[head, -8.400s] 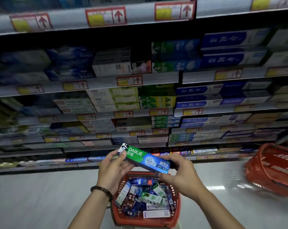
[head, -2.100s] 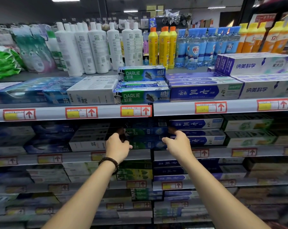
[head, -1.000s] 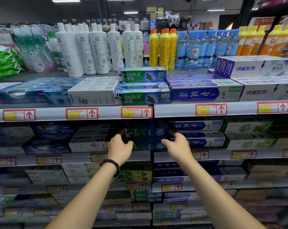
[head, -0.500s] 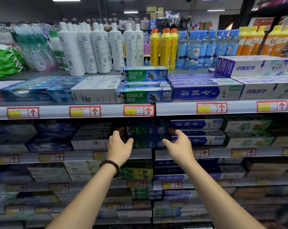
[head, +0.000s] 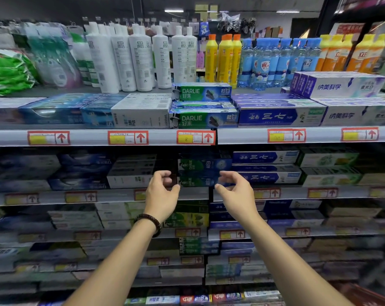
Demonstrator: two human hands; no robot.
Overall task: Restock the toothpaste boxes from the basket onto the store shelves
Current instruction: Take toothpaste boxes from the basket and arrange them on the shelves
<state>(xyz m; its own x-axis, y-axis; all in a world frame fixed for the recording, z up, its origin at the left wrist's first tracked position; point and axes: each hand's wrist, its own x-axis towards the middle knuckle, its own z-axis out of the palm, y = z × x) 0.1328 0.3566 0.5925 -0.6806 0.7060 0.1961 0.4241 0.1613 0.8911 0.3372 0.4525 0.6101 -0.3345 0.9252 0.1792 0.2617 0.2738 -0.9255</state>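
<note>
Two green-and-blue Darlie toothpaste boxes (head: 198,181) lie stacked in the dark second shelf row, at its middle. My left hand (head: 161,195) hovers just left of the lower box, fingers loosely curled and holding nothing. My right hand (head: 235,193) hovers just right of it, fingers loosely curled too, with nothing in them. Both hands are a little in front of the shelf edge (head: 193,193). More Darlie boxes (head: 203,118) are stacked on the shelf above. The basket is out of view.
White bottles (head: 140,60), yellow bottles (head: 222,58) and blue water bottles (head: 268,62) stand behind the top toothpaste row. Blue boxes (head: 273,117) sit right of the Darlie stack, white boxes (head: 140,115) left. Lower shelves hold several more box rows.
Both hands have drawn back from the Darlie boxes on the second shelf and let go of them; the fingers now curl loosely in front of the shelf edge.
</note>
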